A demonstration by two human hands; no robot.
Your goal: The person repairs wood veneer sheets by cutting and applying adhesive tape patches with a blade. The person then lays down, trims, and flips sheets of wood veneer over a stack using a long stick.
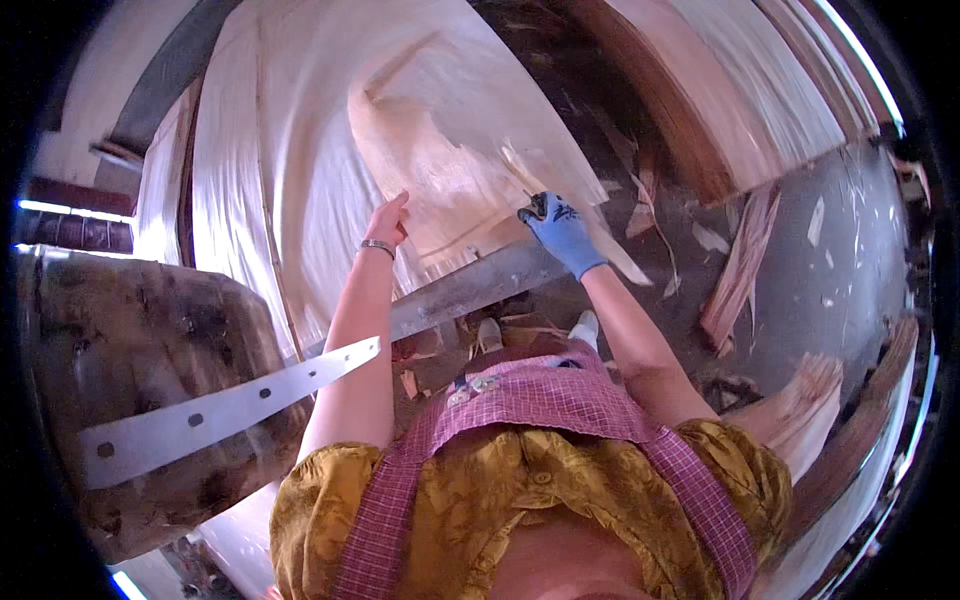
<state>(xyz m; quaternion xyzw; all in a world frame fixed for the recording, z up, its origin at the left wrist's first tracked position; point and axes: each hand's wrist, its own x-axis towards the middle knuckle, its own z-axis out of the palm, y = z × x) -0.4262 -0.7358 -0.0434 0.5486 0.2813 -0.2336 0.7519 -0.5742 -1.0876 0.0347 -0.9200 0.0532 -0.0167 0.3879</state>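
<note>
Pale wood veneer sheets (310, 130) lie stacked in front of me, with a torn, peach-toned piece (440, 190) on top. My left hand (390, 222), bare with a metal band at the wrist, is at the left edge of that piece, fingers partly stretched out. A blue glove with dark marks covers my right hand (562, 232). Its fingers are closed at the right side of the sheets, beside a pale wood sliver (517, 168); what they grip is too small to make out. Along the near side of the stack runs a grey metal edge (470, 290).
A stained brown block-like surface (150, 310) stands at left. A white strip with holes (240, 402) crosses in front of my left forearm. More veneer (740, 80) is stacked at far right. Wood scraps (742, 270) litter the grey floor (800, 280).
</note>
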